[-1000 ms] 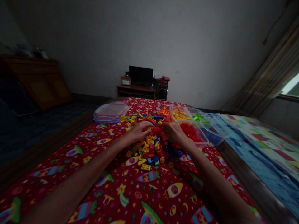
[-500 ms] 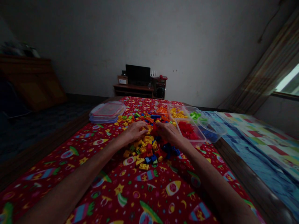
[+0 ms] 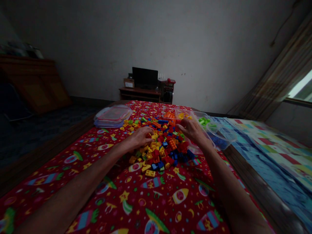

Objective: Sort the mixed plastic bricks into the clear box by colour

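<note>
A heap of toy building bricks (image 3: pixel 156 152), mostly yellow, red and blue with some orange and green, lies on the red patterned tablecloth (image 3: pixel 117 198). My left hand (image 3: pixel 141 136) rests at the heap's left side, thumb and fingers apart beside yellow bricks. Over the right side of the heap, my right hand (image 3: pixel 192 128) is raised with its fingers curled together. A red patch shows by its fingertips; whether it is a held brick is unclear. That hand and wrist hide most of the clear box that holds red bricks.
Clear boxes behind and right of the heap hold orange bricks (image 3: pixel 170 115), yellow bricks (image 3: pixel 182 115) and green bricks (image 3: pixel 204 121). A round clear tub (image 3: pixel 227 135) contains blue bricks. Stacked lids (image 3: pixel 112 115) lie back left. A bed (image 3: pixel 268 152) adjoins the table's right side.
My right hand has moved right and up from the middle of the heap toward the boxes, uncovering red, orange and blue bricks. My left hand has stayed almost where it was.
</note>
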Motion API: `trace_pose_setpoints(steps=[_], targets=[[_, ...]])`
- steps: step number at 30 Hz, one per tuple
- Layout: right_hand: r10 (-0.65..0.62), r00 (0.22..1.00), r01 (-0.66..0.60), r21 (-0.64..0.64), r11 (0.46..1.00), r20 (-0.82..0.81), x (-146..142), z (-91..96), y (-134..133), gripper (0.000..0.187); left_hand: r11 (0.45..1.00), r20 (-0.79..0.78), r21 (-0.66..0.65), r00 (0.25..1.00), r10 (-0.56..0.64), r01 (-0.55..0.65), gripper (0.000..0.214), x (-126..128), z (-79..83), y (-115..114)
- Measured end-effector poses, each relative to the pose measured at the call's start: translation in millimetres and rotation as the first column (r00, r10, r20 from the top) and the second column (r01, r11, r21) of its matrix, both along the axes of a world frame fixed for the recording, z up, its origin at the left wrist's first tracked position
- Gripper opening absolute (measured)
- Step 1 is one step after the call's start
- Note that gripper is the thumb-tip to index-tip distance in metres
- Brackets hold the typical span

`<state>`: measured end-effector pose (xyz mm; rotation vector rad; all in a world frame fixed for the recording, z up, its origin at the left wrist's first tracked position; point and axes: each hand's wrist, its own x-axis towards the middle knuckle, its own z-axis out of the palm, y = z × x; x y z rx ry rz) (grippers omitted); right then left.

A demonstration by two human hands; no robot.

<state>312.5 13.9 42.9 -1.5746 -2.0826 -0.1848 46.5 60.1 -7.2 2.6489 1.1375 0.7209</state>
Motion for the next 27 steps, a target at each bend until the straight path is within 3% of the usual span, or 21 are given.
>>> trace_pose_setpoints(steps=[5, 9, 12, 17, 19, 24, 27], targets=[[-0.162, 0.984, 0.163, 0.001, 0.987, 0.075, 15, 4.4, 0, 0.03, 0.999, 0.025, -0.025, 0.999, 0.042, -0.042, 0.02, 0, 3.2, -2], [-0.357, 0.921, 0.366, -0.033, 0.93, 0.156, 28, 7.5, -3, 0.029, 0.999, 0.017, -0.02, 0.999, 0.034, -0.033, 0.021, -1, 1.0, 0], [-0.408, 0.888, 0.433, -0.089, 0.897, 0.212, 30, 8.3, -5, 0.028, 0.999, 0.019, -0.019, 0.999, 0.038, -0.037, 0.025, -1, -0.8, 0], [-0.245, 0.956, 0.255, -0.046, 0.966, 0.164, 7, 13.1, -10, 0.027, 0.997, 0.048, -0.038, 0.996, 0.075, -0.074, 0.034, -1, -1.1, -2], [-0.175, 0.968, 0.193, -0.088, 0.977, 0.18, -7, 15.8, -15, 0.026, 0.996, 0.045, -0.015, 0.995, 0.086, -0.085, 0.034, 0, -0.9, -2], [0.018, 0.928, 0.107, -0.314, 0.943, 0.372, -39, 15.6, -28, 0.023, 0.993, 0.018, 0.039, 0.993, 0.115, -0.115, 0.032, -1, -0.9, 2], [0.103, 0.888, 0.085, -0.379, 0.922, 0.449, -50, 10.7, -32, 0.023, 0.994, 0.026, 0.048, 0.995, 0.096, -0.097, 0.028, -2, -0.8, 3]])
